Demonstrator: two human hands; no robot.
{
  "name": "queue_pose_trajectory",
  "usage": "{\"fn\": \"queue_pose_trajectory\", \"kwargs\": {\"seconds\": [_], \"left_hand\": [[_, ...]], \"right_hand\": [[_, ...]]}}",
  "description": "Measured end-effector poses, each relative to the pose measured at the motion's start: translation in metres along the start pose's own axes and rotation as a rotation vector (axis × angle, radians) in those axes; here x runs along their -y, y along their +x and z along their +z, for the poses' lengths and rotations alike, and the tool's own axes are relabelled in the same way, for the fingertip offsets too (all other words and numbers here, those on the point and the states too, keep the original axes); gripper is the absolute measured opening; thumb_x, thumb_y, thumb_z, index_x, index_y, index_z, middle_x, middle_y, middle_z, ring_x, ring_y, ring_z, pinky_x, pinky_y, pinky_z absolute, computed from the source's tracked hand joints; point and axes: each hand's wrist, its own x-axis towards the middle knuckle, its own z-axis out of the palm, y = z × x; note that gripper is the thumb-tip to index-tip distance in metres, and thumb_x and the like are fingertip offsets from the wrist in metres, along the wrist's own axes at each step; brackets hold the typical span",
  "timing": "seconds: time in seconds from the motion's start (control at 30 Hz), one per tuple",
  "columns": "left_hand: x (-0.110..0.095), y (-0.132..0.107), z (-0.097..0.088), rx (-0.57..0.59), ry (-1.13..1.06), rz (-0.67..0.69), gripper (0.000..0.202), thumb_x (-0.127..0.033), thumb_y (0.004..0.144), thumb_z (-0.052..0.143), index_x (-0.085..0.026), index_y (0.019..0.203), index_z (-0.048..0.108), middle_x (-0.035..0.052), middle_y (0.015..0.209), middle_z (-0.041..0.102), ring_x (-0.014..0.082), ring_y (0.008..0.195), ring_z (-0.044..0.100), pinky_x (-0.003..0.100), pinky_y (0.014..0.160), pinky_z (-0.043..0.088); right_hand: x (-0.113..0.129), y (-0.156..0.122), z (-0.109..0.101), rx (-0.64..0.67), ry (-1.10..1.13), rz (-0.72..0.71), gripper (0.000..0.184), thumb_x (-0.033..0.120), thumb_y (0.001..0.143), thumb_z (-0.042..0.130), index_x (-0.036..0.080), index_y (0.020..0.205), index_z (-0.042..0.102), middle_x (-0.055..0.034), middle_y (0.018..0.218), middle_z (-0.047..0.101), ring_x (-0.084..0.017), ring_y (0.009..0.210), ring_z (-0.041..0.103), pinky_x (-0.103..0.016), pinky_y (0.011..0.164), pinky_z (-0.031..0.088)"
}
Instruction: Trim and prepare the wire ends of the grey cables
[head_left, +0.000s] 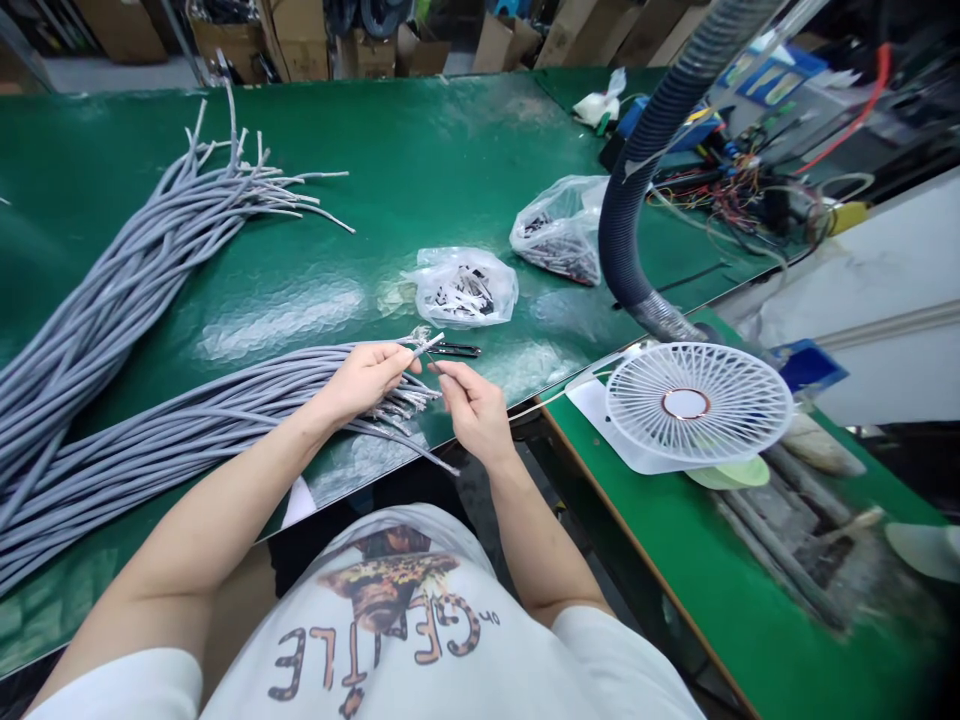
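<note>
My left hand (371, 376) is closed around the end of a grey cable (429, 344), whose tip sticks out past the thumb. Close beside it, my right hand (477, 410) pinches thumb and forefinger together. Something small and dark seems to be at those fingertips, too small to name. Under my left hand lies a bundle of grey cables (225, 408), with frayed, stripped ends near both hands. A slim black tool (459, 350) rests on the table just behind my fingertips.
A second cable bundle (142, 240) lies at left. Behind my hands sit two plastic bags of small parts, one nearer (469, 290) and one farther (559, 235). A black flexible hose (630, 190) and a white fan (697, 400) stand at right. Tangled wires (739, 190) lie at back right.
</note>
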Motion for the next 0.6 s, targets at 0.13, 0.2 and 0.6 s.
{"fn": "queue_pose_trajectory", "kwargs": {"seconds": [0.13, 0.2, 0.6], "left_hand": [[-0.0006, 0.0001, 0.0003, 0.014, 0.001, 0.003, 0.043, -0.054, 0.078, 0.061, -0.011, 0.078, 0.060, -0.0104, 0.040, 0.029, 0.0033, 0.037, 0.017, 0.020, 0.039, 0.011], [-0.0013, -0.0001, 0.0006, 0.017, 0.006, 0.010, 0.043, -0.054, 0.078, 0.061, -0.011, 0.077, 0.060, -0.0103, 0.041, 0.029, 0.0032, 0.037, 0.017, 0.020, 0.040, 0.011], [0.0001, -0.0009, 0.0021, 0.012, 0.051, 0.020, 0.040, -0.051, 0.081, 0.056, -0.012, 0.078, 0.060, -0.0101, 0.042, 0.029, 0.0038, 0.038, 0.018, 0.020, 0.041, 0.013]], "right_hand": [[-0.0016, 0.0003, 0.0001, 0.003, 0.001, 0.001, 0.029, 0.031, 0.092, 0.046, 0.018, 0.105, 0.067, -0.0042, 0.077, 0.063, -0.015, 0.070, 0.059, -0.027, 0.063, 0.047], [-0.0014, 0.0005, 0.0002, 0.002, 0.008, 0.006, 0.028, 0.031, 0.092, 0.046, 0.019, 0.105, 0.067, -0.0036, 0.077, 0.063, -0.013, 0.064, 0.056, -0.026, 0.061, 0.046], [-0.0043, 0.0037, -0.0014, 0.043, 0.205, 0.099, 0.027, 0.033, 0.088, 0.052, 0.015, 0.098, 0.069, 0.0040, 0.055, 0.049, -0.007, 0.047, 0.041, -0.022, 0.049, 0.037]]}}
